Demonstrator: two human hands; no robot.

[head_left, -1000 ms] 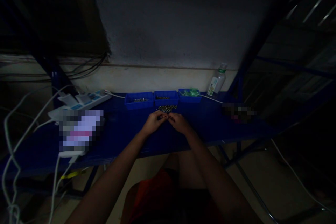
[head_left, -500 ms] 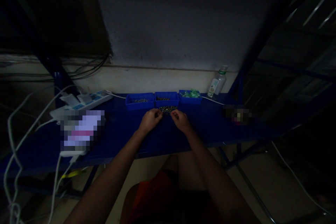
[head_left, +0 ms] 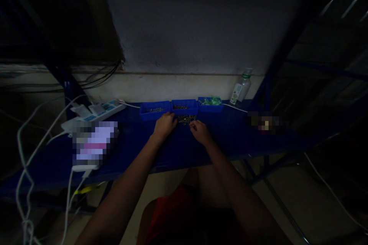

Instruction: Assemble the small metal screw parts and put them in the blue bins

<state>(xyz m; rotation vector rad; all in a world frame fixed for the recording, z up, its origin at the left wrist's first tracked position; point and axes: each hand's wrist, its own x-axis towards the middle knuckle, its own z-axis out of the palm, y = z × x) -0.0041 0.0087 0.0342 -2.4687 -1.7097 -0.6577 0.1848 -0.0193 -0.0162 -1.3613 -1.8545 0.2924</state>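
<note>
Metal pieces (head_left: 187,119), small and shiny, heaped on the blue bench (head_left: 172,153) just in front of the middle tray (head_left: 186,112). Small parts (head_left: 156,110) also lying in the left tray (head_left: 151,116). Left hand (head_left: 166,125) just beside the left end of the heap, by the front corner of the left tray, back turned up; grip hidden underneath, so cannot tell whether closed on anything. Right hand (head_left: 199,131) at the near right edge of the heap, thumb and fingertips drawn close; too dark to tell whether pinching a piece. Seems to be at the step of handling single pieces at the heap. Probably calls next for a light fingertip pinch, without scattering the neighbouring pieces.
</note>
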